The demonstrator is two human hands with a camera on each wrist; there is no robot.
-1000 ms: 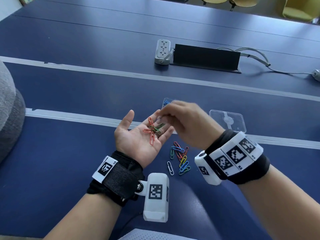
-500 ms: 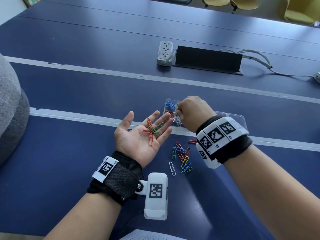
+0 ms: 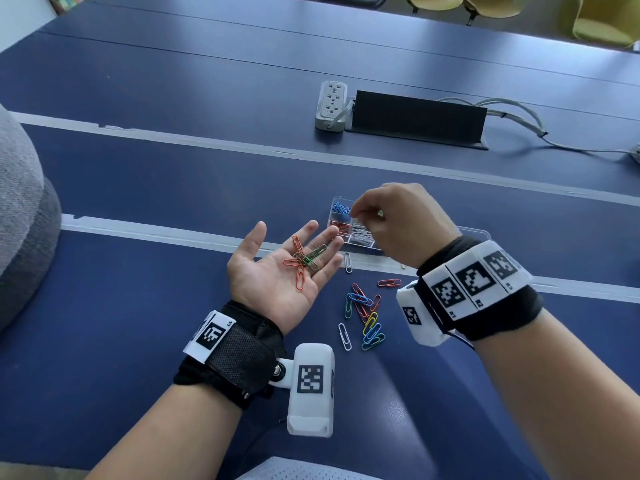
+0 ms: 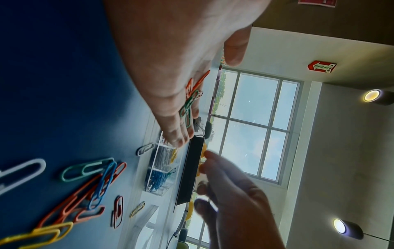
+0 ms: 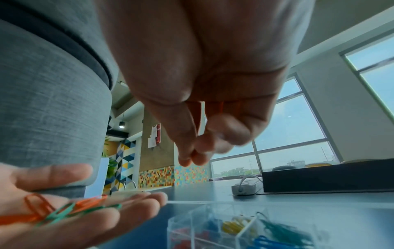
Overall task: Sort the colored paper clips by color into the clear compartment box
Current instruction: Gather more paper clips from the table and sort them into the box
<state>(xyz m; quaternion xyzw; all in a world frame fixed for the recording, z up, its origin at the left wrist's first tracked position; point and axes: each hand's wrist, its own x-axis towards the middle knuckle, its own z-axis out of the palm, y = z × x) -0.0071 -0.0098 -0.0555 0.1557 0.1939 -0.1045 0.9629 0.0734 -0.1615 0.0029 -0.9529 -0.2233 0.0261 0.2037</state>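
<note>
Over the compartment box, the right hand has lifted slightly, fingertips pinched together, grasp unclear.

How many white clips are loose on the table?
2. The far clip lies beside the box, just off the left hand fingertips. The near clip lies left of the pile. The right hand may hide more.

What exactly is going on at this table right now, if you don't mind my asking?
A person is sorting paper clips by color. The left hand lies palm up, carrying red and green clips. The right hand hovers over the clear compartment box with fingertips pinched; whether it holds a clip is unclear. A mixed pile of clips waits on the table.
</note>
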